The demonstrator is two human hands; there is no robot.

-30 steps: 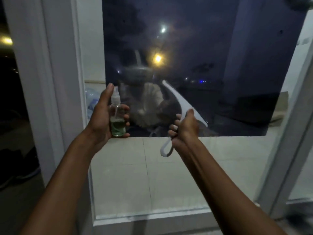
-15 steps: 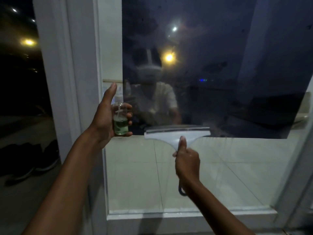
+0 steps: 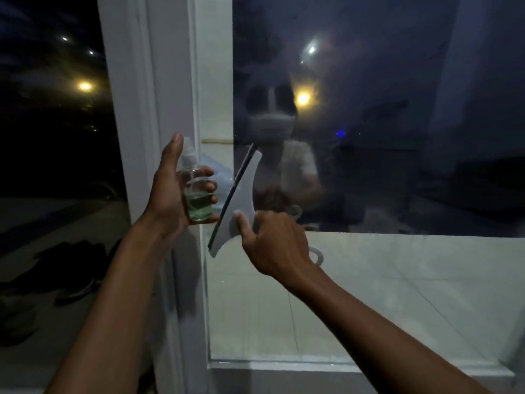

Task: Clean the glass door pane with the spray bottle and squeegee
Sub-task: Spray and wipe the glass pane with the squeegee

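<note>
Glossy glass, clear plastic, matt white frame

The glass pane (image 3: 369,166) is smooth and glossy, mirroring lights. The spray bottle (image 3: 197,194) looks like clear, shiny plastic holding green liquid. The squeegee (image 3: 241,203) is matt white plastic with a dark rubbery edge. The door frame (image 3: 170,109) looks smooth, painted white.

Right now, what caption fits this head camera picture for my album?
Left hand holds the spray bottle while right hand sets the squeegee against the glass.
</note>
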